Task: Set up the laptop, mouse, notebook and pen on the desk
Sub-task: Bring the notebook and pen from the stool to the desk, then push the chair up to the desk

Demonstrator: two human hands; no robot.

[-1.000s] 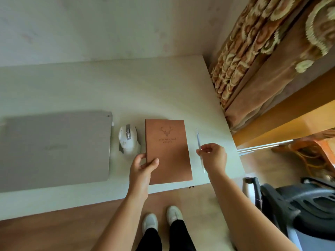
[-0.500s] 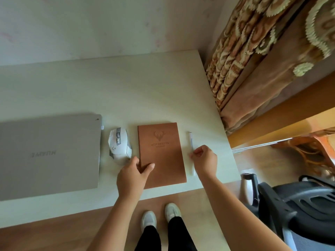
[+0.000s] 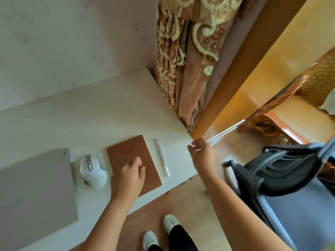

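Desk [image 3: 94, 113]: pale top, four task items lying in a row near the front edge.

Laptop [image 3: 34, 189]: lid closed, grey, lying flat at the left end, partly cut off by the frame edge.

Mouse [image 3: 92, 171]: white with grey buttons, sitting just beside the laptop's right edge, between laptop and notebook.

Notebook [image 3: 126, 153]: brown cover, closed, lying flat and slightly rotated relative to the desk edge, its near corner close to the front edge.

Pen [image 3: 161, 157]: white, slim, lying on the desk just to the right of the notebook and roughly parallel to its long side, not touching it.

Left hand [image 3: 129, 177]: resting palm-down over the notebook's near-left portion, fingers loosely curled and pointing across the cover, gripping nothing. Whether the palm is pressing cannot be told.

Right hand [image 3: 201, 153]: hovering by the desk's right edge, near the pen but clear of it, to its right. Fingers partly open, thumb and forefinger apart, holding nothing.

Office chair [image 3: 282, 171]: dark, standing to the right of the desk, beside the right forearm.

Curtain [image 3: 181, 60]: patterned, hanging at the desk's far right corner.
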